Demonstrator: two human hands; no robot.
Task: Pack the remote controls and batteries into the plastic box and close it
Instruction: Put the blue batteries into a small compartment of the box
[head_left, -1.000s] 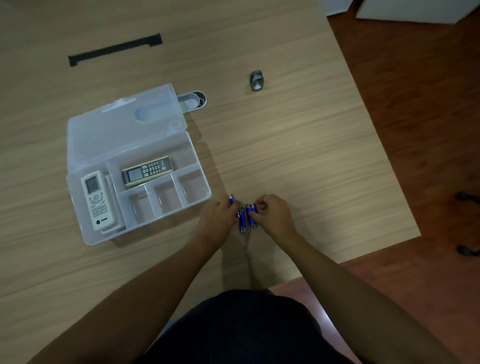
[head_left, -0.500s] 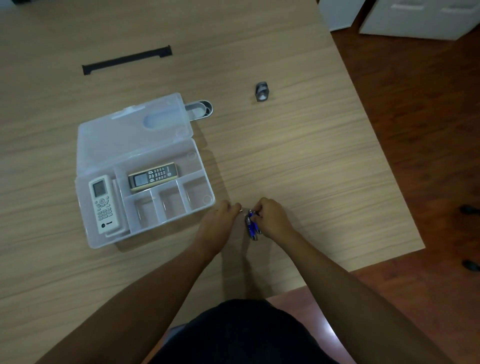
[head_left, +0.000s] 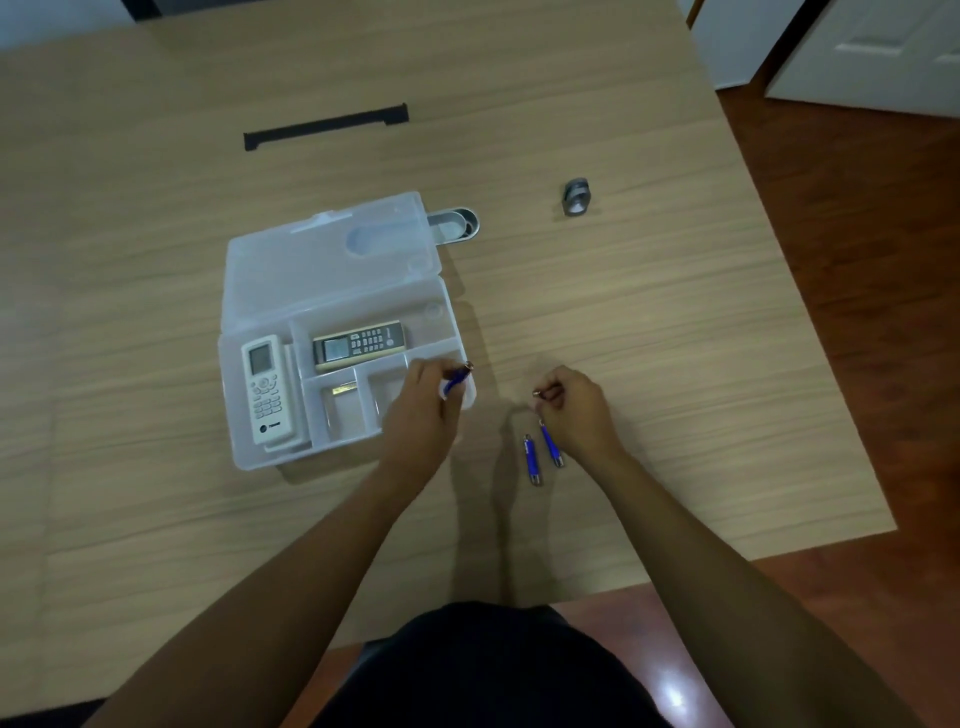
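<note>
The clear plastic box (head_left: 332, 260) lies open on the wooden table, lid tipped back. A white remote (head_left: 267, 389) fills its left compartment and a gold-and-black remote (head_left: 358, 344) lies in the rear one. My left hand (head_left: 421, 415) holds a blue battery (head_left: 457, 378) over the box's front right compartment. My right hand (head_left: 576, 410) is closed on another blue battery whose copper tip (head_left: 540, 394) shows, right of the box. Two more blue batteries (head_left: 543, 452) lie on the table just below that hand.
A small grey metal object (head_left: 576, 196) sits at the back right. A grey oval piece (head_left: 460, 224) pokes out behind the lid. A black strip (head_left: 326, 126) lies farther back. The table's right edge and front edge are close; brown floor lies beyond.
My left hand has carried one battery from the cluster leftward over the box. My right hand has lifted one battery; two stay on the table. The camera view has tilted upward.
</note>
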